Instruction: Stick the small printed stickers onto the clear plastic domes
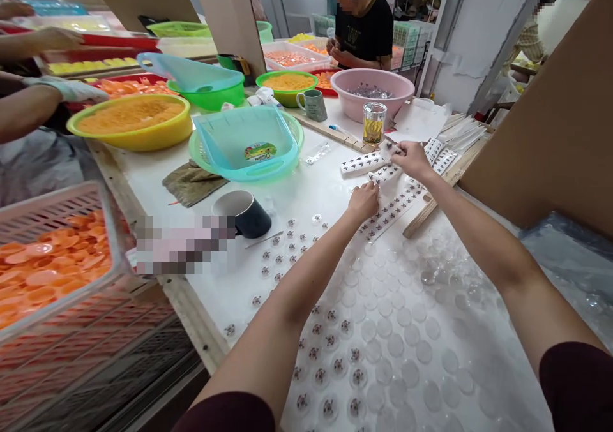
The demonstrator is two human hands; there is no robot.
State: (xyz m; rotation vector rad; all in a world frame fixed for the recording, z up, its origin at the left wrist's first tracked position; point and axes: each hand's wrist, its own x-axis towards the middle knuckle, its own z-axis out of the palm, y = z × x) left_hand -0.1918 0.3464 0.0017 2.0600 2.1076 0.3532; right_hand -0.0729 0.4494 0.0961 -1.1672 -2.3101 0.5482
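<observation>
My right hand [412, 159] pinches a white sticker strip [389, 150] printed with small dark figures, lifted near the back of the table. Closer to me, my left hand [364, 201] is closed with curled fingers beside the strips; what its fingertips hold, if anything, is hidden. A sticker sheet [393, 210] lies flat under and right of my hands. Between my forearms, clear round discs [384, 327] are laid out in rows. To their left are discs with a printed figure on each [320, 376].
A dark mug [253, 215], a cloth [191, 182] and a turquoise scoop [246, 141] in a basin stand left. A glass [373, 124] and a pink basin [371, 81] are behind my hands. A wooden strip [416, 218] lies right. Co-workers work across and at left.
</observation>
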